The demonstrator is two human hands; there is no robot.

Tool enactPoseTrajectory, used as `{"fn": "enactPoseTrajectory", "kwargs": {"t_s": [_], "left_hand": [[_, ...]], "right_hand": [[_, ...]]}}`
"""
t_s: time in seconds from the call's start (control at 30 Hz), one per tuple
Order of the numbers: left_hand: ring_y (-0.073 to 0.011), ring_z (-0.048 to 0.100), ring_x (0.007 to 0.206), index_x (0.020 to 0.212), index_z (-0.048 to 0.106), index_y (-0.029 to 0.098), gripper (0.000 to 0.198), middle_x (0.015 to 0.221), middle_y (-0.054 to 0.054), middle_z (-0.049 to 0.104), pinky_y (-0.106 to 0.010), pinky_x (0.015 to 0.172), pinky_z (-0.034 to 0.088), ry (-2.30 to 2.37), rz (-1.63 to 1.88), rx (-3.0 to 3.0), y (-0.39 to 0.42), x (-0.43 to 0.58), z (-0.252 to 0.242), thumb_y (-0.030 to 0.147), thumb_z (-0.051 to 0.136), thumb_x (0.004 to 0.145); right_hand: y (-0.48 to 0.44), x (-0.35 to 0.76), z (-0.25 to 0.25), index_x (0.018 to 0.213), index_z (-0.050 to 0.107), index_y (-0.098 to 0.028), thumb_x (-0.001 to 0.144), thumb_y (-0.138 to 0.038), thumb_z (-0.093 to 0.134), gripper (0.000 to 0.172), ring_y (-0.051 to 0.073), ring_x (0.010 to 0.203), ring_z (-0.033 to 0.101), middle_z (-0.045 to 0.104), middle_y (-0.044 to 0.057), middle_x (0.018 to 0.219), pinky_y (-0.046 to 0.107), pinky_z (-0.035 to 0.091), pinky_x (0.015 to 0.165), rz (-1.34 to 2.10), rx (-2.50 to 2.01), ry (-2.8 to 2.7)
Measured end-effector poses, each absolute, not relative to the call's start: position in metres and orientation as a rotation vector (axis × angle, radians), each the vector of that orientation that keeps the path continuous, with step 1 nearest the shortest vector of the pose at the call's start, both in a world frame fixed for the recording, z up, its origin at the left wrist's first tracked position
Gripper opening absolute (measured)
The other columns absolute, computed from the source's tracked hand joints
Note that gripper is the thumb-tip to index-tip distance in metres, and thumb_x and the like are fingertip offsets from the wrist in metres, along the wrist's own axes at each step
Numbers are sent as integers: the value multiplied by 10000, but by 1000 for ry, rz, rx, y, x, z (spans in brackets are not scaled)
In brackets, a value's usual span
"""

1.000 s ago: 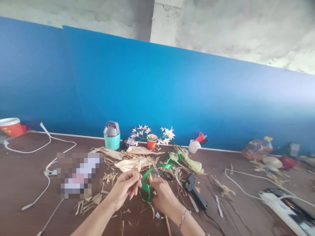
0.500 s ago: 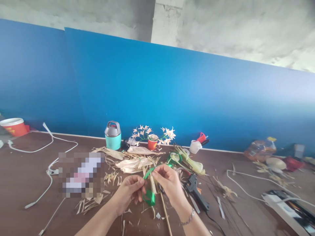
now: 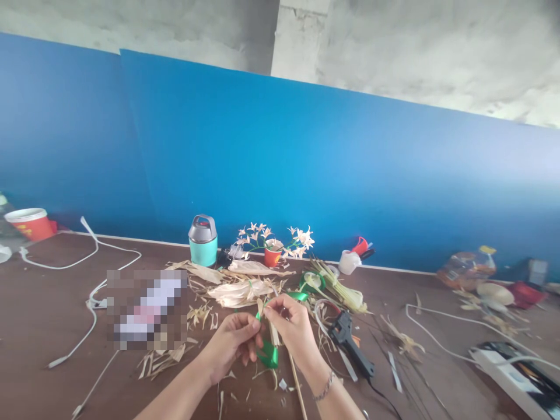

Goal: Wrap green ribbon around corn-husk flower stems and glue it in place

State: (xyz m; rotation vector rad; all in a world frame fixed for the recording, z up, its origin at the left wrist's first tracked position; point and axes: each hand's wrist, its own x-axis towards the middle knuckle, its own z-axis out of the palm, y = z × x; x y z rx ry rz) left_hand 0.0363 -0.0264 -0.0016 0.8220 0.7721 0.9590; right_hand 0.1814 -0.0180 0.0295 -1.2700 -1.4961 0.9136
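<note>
My left hand (image 3: 234, 341) is closed in a pinch on a shiny green ribbon (image 3: 268, 354), a loop of which hangs just right of its fingers. Close beside it, my right hand (image 3: 292, 328) pinches at the same ribbon, its fingertips nearly meeting the left ones. A small pale husk tip pokes up between the fingertips; what it belongs to is hidden. Behind the right hand, more ribbon runs towards a green ribbon roll (image 3: 312, 282). Below the right wrist lies a thin wooden stick (image 3: 297, 385).
Dried corn husks (image 3: 240, 291) and scraps cover the table's middle. A black glue gun (image 3: 352, 344) lies to the right. Behind stand a red cup with husk flowers (image 3: 272, 256), a turquoise flask (image 3: 203, 249) and a white pen holder (image 3: 349, 262). White cables (image 3: 91, 315) lie left.
My right hand has moved left and inward, close to the left fingertips. The ribbon stretch between the hands has shortened. The left hand stays nearly still, and the view shifts slightly.
</note>
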Motion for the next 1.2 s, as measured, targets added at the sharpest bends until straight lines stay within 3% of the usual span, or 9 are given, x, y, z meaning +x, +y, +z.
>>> {"fn": "enactPoseTrajectory", "kwargs": {"t_s": [1.2], "left_hand": [[-55, 488, 312, 600, 547, 137, 333, 483, 8, 618, -139, 290, 300, 806, 959, 825, -30, 38, 1, 406, 742, 627]], "right_hand": [[-20, 180, 21, 662, 597, -177, 723, -239, 579, 89, 134, 574, 496, 610, 7, 637, 241, 397, 549, 780, -1280, -1536]]}}
